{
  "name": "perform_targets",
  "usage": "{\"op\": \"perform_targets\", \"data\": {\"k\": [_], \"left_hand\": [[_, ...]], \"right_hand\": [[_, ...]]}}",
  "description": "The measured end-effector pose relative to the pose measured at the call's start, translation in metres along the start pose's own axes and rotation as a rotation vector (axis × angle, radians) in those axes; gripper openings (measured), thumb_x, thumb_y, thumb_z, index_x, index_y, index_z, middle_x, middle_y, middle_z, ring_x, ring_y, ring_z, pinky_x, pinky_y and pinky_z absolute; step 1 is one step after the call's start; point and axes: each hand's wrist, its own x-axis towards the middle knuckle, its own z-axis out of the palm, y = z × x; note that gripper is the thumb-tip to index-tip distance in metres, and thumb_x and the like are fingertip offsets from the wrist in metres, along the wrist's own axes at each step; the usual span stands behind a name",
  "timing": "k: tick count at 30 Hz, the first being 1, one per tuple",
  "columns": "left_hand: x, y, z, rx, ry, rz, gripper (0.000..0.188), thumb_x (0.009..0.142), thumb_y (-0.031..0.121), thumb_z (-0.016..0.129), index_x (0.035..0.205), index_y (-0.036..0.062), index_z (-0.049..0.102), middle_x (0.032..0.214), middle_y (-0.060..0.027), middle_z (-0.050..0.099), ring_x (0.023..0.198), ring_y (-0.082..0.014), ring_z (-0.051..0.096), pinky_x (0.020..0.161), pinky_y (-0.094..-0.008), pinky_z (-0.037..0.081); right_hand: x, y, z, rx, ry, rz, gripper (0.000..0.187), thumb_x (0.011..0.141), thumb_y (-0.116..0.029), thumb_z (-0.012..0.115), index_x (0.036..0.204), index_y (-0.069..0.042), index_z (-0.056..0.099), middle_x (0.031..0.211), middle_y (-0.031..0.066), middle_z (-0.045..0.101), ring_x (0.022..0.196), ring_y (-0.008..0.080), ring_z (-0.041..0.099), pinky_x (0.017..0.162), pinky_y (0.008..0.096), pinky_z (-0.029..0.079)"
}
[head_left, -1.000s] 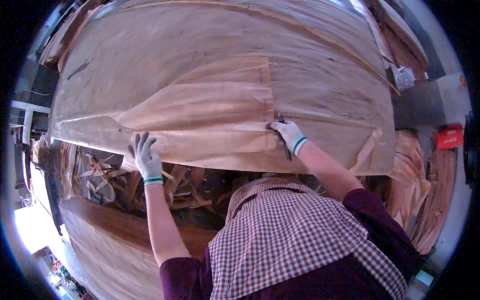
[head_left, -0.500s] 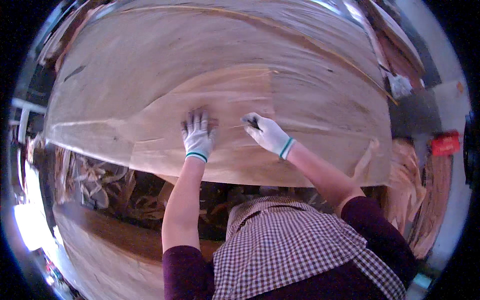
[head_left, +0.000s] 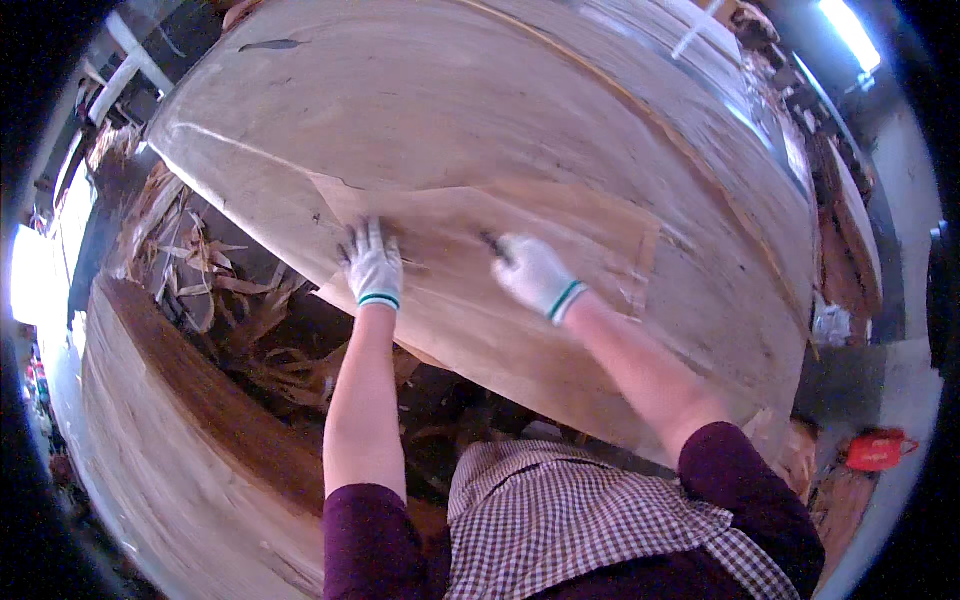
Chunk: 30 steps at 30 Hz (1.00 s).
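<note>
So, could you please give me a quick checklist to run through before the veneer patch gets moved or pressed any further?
1. Left hand flat on the veneer patch, fingers spread: ok.
2. Right hand on the patch: ok; it shows a small dark item at the fingertips, what it is: cannot tell.
3. Both hands gloved: ok.
4. Patch lying flat on the large veneer sheet: not ok at the right end, where the torn edge looks lifted.
5. Patch's near edge backed by the sheet: cannot tell.
6. Floor below, with veneer scraps piled by the sheet's edge: not ok.
</note>
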Motion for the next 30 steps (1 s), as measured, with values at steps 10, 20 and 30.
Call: {"op": "perform_targets", "data": {"k": [10,20,30], "left_hand": [[-0.004,0.011,0.013,-0.102,-0.065,-0.058,0.064,0.087,0.039,0.044,0.143,0.0141,0.024,0.148,-0.0022,0.024,0.138,-0.0262,0.016,0.111,-0.0483,0.007],[-0.002,0.014,0.015,-0.066,0.052,-0.03,0.048,0.093,0.03,0.037,0.138,0.0167,0.033,0.146,-0.0029,0.03,0.134,-0.0273,0.028,0.109,-0.0498,0.016],[-0.014,0.086,-0.014,0.016,-0.005,0.309,0.058,0.091,0.035,0.041,0.142,0.0139,0.024,0.148,-0.0054,0.024,0.137,-0.0282,0.018,0.111,-0.0496,0.009]], "right_hand": [[0.131,-0.06,0.13,-0.274,-0.209,0.275,0.026,0.087,-0.017,0.042,0.104,0.001,0.049,0.092,0.025,0.064,0.087,0.0369,0.064,0.074,0.0458,0.052],[-0.042,-0.03,0.084,-0.397,-0.485,0.249,0.026,0.088,-0.012,0.037,0.108,0.002,0.045,0.085,0.0265,0.064,0.082,0.0382,0.065,0.07,0.0481,0.051],[-0.123,0.002,0.015,-0.312,-0.647,0.242,0.022,0.085,-0.012,0.044,0.101,0.003,0.047,0.078,0.023,0.064,0.072,0.0371,0.065,0.061,0.0466,0.05]]}}
